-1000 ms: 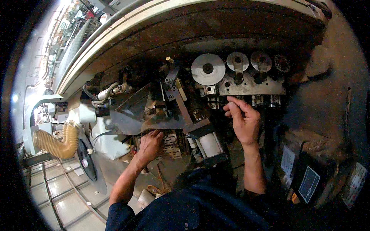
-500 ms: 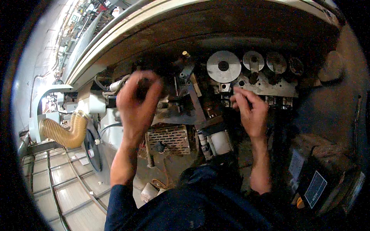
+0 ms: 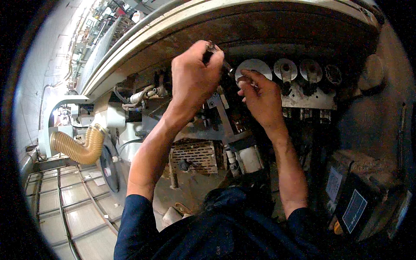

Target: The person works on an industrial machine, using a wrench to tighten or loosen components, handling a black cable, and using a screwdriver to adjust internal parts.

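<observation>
Tool: dark, slim, shiny-tipped; long axis slants down-right toward disc. Left hand, left of disc, closed around tool. Right hand, overlapping disc, half-curled; hold unclear.

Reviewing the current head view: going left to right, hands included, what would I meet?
Ribbed tan hose → small pale cylinder → left hand → right hand → right-hand one of the two smaller metal discs → dark round part at the row's end.
</observation>
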{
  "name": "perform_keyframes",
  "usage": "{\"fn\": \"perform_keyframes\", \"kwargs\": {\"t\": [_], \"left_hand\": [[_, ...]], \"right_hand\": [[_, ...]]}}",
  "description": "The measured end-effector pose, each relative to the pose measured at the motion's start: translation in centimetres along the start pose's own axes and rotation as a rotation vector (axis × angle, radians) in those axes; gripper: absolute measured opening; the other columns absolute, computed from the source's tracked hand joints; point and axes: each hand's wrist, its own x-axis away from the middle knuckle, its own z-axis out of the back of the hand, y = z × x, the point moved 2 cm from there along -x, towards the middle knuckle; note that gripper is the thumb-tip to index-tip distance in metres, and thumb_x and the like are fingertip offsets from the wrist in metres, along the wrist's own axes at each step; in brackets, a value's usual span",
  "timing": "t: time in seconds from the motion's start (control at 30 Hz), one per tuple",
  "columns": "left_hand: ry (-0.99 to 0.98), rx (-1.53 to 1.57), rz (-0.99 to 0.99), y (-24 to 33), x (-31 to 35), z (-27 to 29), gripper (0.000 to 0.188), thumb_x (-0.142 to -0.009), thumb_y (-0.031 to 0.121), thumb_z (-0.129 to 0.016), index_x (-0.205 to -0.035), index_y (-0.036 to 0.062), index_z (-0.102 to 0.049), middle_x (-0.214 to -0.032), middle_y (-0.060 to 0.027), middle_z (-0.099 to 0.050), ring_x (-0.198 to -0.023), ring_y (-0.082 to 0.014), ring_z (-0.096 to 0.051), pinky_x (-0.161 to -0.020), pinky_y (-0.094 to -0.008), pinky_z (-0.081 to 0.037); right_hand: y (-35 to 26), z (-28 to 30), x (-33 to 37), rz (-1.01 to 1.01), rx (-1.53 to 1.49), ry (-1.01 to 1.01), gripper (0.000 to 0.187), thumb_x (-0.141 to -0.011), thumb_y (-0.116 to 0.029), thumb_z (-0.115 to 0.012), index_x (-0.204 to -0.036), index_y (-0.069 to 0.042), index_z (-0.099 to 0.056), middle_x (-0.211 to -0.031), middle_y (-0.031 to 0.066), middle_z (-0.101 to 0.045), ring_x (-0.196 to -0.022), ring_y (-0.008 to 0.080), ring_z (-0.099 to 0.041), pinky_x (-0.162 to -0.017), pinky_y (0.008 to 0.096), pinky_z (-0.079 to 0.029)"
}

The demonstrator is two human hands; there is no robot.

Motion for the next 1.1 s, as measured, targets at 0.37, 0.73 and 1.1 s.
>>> {"fn": "perform_keyframes", "kwargs": {"t": [0.37,0.73,1.1], "left_hand": [[-0.795,-0.090,-0.144,-2.9,0.3,1.2,0.016,-0.091,0.017,-0.061,-0.097,0.0025,-0.060,-0.080,-0.0140,-0.062,-0.074,-0.0223,-0.060,-0.072,-0.0353,-0.050],[-0.829,-0.453,-0.309,-0.1,-3.2,1.0,0.017,-0.078,0.012,-0.066,-0.094,0.0148,-0.072,-0.082,-0.0151,-0.068,-0.082,-0.0379,-0.065,-0.075,-0.0451,-0.053],[-1.129,-0.734,-0.519,3.9,-7.6,-3.5,0.011,-0.073,0.008,-0.063,-0.076,-0.0013,-0.068,-0.072,-0.0194,-0.067,-0.065,-0.0342,-0.068,-0.057,-0.0434,-0.055]], "right_hand": [[-0.1,0.8,-1.8,0.101,0.049,-0.044,0.023,-0.089,-0.011,-0.059,-0.105,0.005,-0.064,-0.091,0.0181,-0.069,-0.072,0.0228,-0.070,-0.068,0.0337,-0.055],[0.7,-1.0,-2.5,0.092,-0.024,-0.082,0.017,-0.087,-0.003,-0.059,-0.100,0.005,-0.066,-0.080,0.0153,-0.069,-0.065,0.0191,-0.069,-0.062,0.0334,-0.055],[1.0,-0.6,-2.3,0.032,-0.083,-0.067,0.012,-0.090,-0.004,-0.056,-0.094,0.004,-0.065,-0.076,0.0113,-0.067,-0.061,0.0179,-0.068,-0.054,0.0317,-0.055]]}}
